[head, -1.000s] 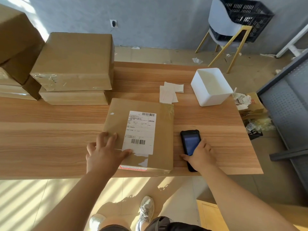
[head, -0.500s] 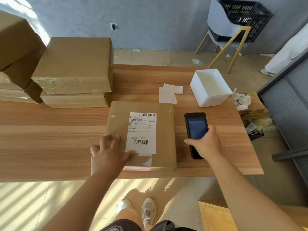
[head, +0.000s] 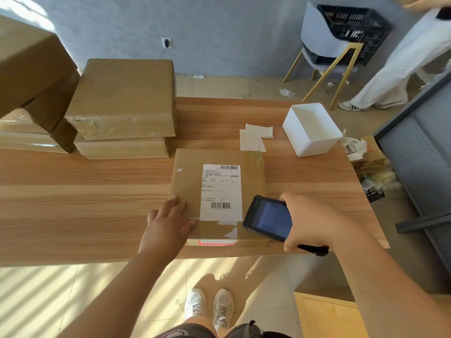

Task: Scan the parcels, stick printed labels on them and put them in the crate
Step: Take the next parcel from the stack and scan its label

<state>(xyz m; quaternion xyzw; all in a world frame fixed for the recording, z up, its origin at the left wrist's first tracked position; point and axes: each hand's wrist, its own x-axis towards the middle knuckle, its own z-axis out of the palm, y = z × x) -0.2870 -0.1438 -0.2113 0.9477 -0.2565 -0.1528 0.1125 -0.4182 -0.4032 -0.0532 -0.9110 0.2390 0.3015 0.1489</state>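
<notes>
Currently: our left hand (head: 168, 223) rests flat on near-left corner of parcel (head: 188, 181), fingers straight. Our right hand (head: 307, 223) grips handheld scanner (head: 271, 219), fingers wrapped round its body, unit tilted over parcel's near-right corner, just beside shipping label (head: 220, 191) — screen up. Parcel lies flat at near edge of table (head: 73, 191). Printed labels (head: 253, 137) lie beyond it, beside white bin (head: 312, 128). Black crate (head: 353, 32) sits on chair (head: 322, 42) — well apart from table.

You have open tabletop (head: 73, 203) at the frame's left; stacked boxes (head: 122, 101) block the upper left, a white bin (head: 312, 129) the upper right, with paper slips (head: 253, 137) between them.
</notes>
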